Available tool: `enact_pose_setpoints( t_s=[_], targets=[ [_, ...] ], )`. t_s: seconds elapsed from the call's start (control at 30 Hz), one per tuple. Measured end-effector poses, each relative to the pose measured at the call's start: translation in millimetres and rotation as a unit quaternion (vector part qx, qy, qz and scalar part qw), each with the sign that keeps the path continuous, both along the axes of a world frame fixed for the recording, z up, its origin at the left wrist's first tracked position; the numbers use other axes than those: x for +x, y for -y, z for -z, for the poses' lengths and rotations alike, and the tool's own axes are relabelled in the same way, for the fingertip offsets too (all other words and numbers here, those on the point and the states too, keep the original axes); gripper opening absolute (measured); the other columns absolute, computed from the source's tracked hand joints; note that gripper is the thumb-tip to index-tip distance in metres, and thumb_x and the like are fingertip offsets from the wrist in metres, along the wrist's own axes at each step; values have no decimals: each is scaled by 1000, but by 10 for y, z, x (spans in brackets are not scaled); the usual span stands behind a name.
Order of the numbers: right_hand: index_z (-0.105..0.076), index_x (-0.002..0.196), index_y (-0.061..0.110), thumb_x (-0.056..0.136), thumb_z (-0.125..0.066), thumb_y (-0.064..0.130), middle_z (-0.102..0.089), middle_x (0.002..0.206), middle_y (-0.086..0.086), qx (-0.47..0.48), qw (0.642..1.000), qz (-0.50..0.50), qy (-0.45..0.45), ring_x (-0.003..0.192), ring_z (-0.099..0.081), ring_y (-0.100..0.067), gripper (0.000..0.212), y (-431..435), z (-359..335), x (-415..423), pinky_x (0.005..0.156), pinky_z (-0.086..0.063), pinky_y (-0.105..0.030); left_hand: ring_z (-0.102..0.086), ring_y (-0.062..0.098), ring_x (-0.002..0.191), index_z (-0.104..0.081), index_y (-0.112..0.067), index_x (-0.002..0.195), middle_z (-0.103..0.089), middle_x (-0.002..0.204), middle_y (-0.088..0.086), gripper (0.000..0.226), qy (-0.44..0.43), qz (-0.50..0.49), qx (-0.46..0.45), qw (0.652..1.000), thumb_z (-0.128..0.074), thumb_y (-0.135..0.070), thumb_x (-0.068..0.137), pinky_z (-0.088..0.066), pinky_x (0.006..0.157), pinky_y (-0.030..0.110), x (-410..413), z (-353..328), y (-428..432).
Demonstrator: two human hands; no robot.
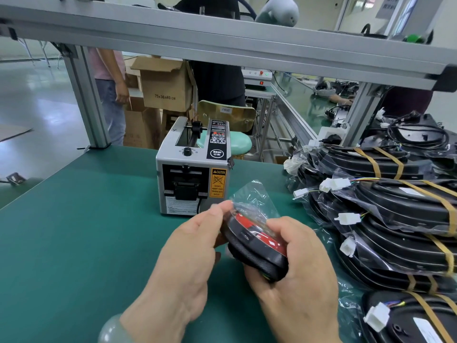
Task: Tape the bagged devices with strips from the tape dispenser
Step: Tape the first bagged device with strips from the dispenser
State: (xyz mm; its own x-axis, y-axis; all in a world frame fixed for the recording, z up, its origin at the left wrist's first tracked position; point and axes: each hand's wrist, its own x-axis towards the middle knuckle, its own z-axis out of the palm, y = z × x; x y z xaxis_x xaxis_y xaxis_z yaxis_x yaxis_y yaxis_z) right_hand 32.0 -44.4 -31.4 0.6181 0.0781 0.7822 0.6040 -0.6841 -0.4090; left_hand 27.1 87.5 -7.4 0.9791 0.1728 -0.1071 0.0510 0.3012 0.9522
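Note:
I hold a black device with a red strip (pixel 257 246) in a clear plastic bag above the green table. My right hand (pixel 294 273) grips its lower end from the right. My left hand (pixel 188 256) pinches the bag's loose top flap (pixel 249 196) against the device's upper left edge. The grey tape dispenser (pixel 193 169) stands just behind my hands, its outlet facing me. No tape strip shows at the outlet.
Stacks of bagged black devices (pixel 395 219) bound with tan tape and trailing white connectors fill the table's right side. The green mat (pixel 74 231) stretches left. An aluminium frame post (pixel 89 100) stands at the back left; people and cardboard boxes (pixel 163 85) lie beyond.

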Motion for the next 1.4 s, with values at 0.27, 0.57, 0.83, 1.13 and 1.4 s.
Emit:
enact_pose_setpoints(
  t_s=[0.27,0.57,0.83,1.13,1.4],
  targets=[
    [-49,111,27,54,-76,24,-63,103,2,16,1000,5,1,90,-59,-18,63,8,-8,34,75,-46,-38,-56,-5,112,-52,-46,123,-62,118,-26,68,91,16,230,969,-56,-78,63,-40,92,9,-94,-21,27],
    [-34,133,42,47,-74,45,-56,121,12,25,985,-103,-138,100,-64,-14,95,165,-75,57,80,-54,-34,-25,-6,131,-27,-64,121,-24,130,-40,71,249,57,517,817,-64,-57,61,-16,101,0,-79,-117,-89],
    [-43,118,52,57,-69,48,-54,110,28,-156,961,-74,-215,95,-55,0,66,393,-180,167,82,-46,-20,-57,5,114,-58,-51,108,-60,116,-21,49,191,120,317,921,-75,-37,63,-50,92,21,52,9,-520],
    [-31,117,42,63,-47,69,-38,125,26,-311,920,2,-238,104,-52,-5,62,292,-430,55,84,-42,-20,-41,-26,111,-51,-54,109,-39,119,-52,40,184,76,479,855,-69,-32,81,-26,87,-6,29,7,-459],
    [-14,132,43,72,-57,65,-52,125,17,-362,903,-27,-229,109,-54,-15,77,201,-439,68,84,-41,-31,-62,-8,82,-72,-37,80,-69,87,-24,17,164,106,439,877,-70,-21,83,-41,74,4,216,-67,-301]
  ],
)
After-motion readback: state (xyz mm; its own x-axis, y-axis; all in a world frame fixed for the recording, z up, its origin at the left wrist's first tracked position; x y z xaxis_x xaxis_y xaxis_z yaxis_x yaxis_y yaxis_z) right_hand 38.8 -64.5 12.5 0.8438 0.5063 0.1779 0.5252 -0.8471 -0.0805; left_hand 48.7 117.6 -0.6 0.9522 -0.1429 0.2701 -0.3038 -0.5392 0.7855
